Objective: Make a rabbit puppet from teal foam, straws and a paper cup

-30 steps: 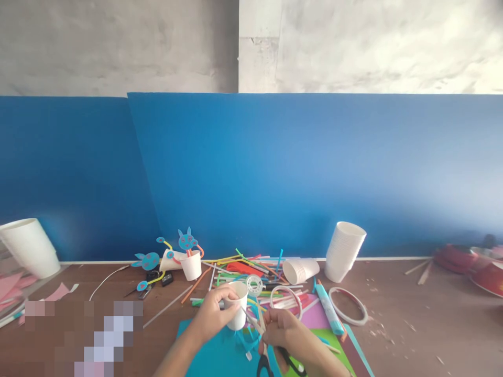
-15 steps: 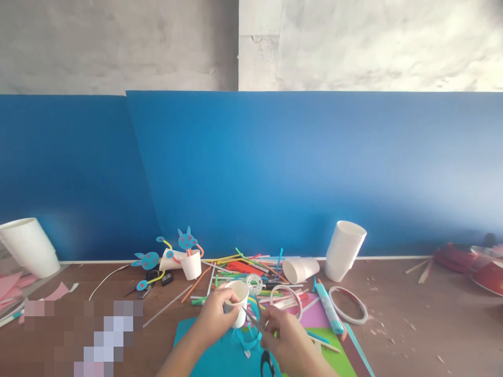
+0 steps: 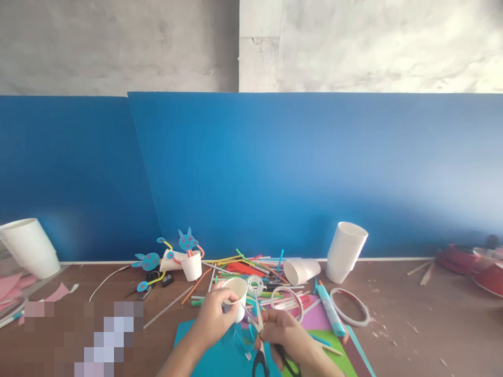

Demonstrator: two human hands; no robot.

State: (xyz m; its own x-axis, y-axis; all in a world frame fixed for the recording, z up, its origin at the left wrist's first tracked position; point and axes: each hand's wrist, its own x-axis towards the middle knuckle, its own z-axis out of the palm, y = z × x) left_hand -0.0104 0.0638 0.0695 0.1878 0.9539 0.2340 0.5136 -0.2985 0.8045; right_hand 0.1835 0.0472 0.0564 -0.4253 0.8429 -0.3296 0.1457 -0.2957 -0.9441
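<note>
My left hand [image 3: 217, 313] is closed round a white paper cup [image 3: 239, 310], its thumb on the near side and the cup's mouth facing up. In my right hand [image 3: 283, 333] is a pair of black-handled scissors [image 3: 260, 325], blades spread and pointing up beside the cup. One blade tip lies close to the cup's side; whether it touches, I cannot tell. Beneath both hands lie a blue paper sheet [image 3: 215, 345] and curled blue paper scraps [image 3: 242, 337].
Colourful straws [image 3: 271, 267], a tape roll [image 3: 255, 286] and a ring [image 3: 287, 303] lie behind my hands. A blue glue tube [image 3: 330, 309] is to the right. Stacked cups [image 3: 346, 254] stand by the blue panel [image 3: 275, 167]. Rabbit figures in a cup [image 3: 191, 267] stand left.
The scissors' blades have spread wider and their handles have come apart, showing more below my right hand. My left hand still holds the cup in nearly the same place.
</note>
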